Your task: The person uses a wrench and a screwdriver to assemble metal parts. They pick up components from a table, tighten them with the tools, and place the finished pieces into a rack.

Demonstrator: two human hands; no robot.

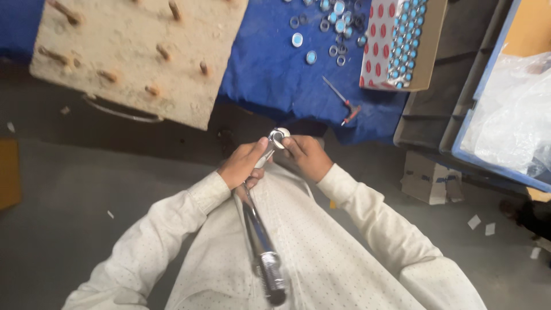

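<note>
My left hand (244, 165) grips a long shiny metal rod (259, 235) near its upper end; the rod runs down over my lap to a threaded tip near the bottom edge. My right hand (307, 156) pinches a small silver ring-shaped fitting (279, 136) at the rod's top end. Both hands meet just in front of a blue cloth (270, 74). I wear a pale dotted long-sleeved garment.
Several small washers and blue-centred round caps (330, 28) lie on the blue cloth, beside a cardboard tray (396, 43) of red and blue caps and a small red-handled tool (344, 103). A worn board with pegs (138, 51) lies left. Grey and blue crates (459, 115) and a small carton (427, 178) stand right.
</note>
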